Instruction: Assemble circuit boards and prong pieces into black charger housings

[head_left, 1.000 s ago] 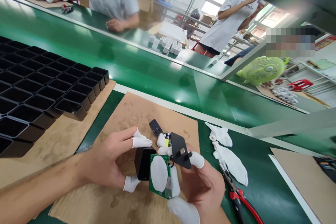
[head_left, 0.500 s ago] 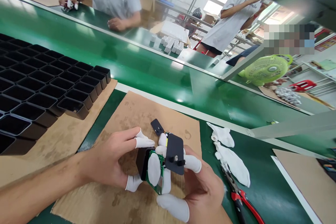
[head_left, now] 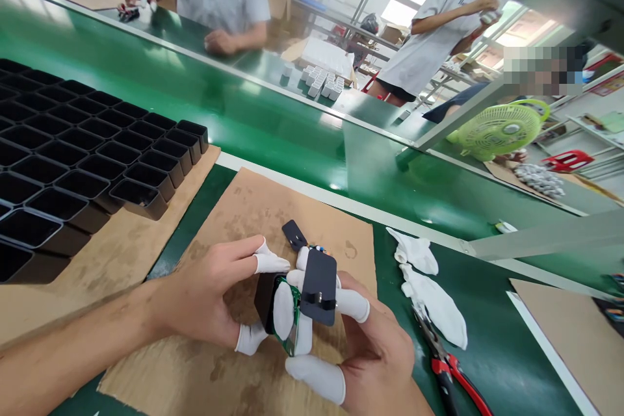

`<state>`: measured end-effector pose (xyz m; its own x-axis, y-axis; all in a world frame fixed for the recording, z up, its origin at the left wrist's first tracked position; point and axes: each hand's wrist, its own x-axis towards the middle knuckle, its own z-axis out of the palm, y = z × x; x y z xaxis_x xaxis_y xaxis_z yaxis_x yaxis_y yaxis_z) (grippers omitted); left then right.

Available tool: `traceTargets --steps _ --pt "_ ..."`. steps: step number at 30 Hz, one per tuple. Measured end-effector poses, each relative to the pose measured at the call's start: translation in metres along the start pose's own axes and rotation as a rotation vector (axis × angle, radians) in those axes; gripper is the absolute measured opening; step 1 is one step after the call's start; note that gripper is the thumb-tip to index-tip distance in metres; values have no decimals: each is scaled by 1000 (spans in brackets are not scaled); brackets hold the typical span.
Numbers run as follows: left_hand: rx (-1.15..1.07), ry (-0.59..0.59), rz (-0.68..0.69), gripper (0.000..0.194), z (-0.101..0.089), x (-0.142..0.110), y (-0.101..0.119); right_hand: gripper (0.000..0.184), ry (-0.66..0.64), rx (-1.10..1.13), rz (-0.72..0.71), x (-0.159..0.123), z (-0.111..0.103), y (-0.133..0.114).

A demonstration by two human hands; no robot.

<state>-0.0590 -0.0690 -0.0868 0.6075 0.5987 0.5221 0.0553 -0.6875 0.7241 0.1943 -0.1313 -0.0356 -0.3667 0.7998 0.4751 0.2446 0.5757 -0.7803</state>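
My left hand (head_left: 205,299) wears white finger cots and pinches a black plastic housing (head_left: 264,299) between thumb and fingers. My right hand (head_left: 363,348), also in finger cots, grips a green circuit board (head_left: 291,322) with a black plug cover (head_left: 319,286) attached on top. The board sits edge-on right beside the housing's open side. Both hands hover just above a brown cardboard sheet (head_left: 253,208). A small black flat part (head_left: 294,234) lies on the cardboard just beyond my fingers.
Black compartment trays (head_left: 88,162) fill the left. White gloves (head_left: 429,292) and red-handled pliers (head_left: 451,374) lie to the right. A green conveyor belt (head_left: 244,117) runs behind. Two other people stand across it. A green fan (head_left: 497,130) stands at the right.
My right hand has turned the circuit board and plug cover more edge-on and brought them closer against the black housing. A person across the belt moved a hand.
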Motion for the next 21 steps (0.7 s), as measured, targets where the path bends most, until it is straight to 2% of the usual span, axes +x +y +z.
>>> traceTargets --steps 6,12,17,21 --pt "-52 51 30 68 1 2 1 64 16 -28 -19 5 3 -1" --pt "-59 38 20 71 1 1 0 63 26 -36 -16 5 2 -1" --pt "-66 31 -1 69 1 2 2 66 25 -44 -38 6 1 -1" --pt "-73 33 -11 65 1 3 3 61 24 -55 -8 6 1 -2"
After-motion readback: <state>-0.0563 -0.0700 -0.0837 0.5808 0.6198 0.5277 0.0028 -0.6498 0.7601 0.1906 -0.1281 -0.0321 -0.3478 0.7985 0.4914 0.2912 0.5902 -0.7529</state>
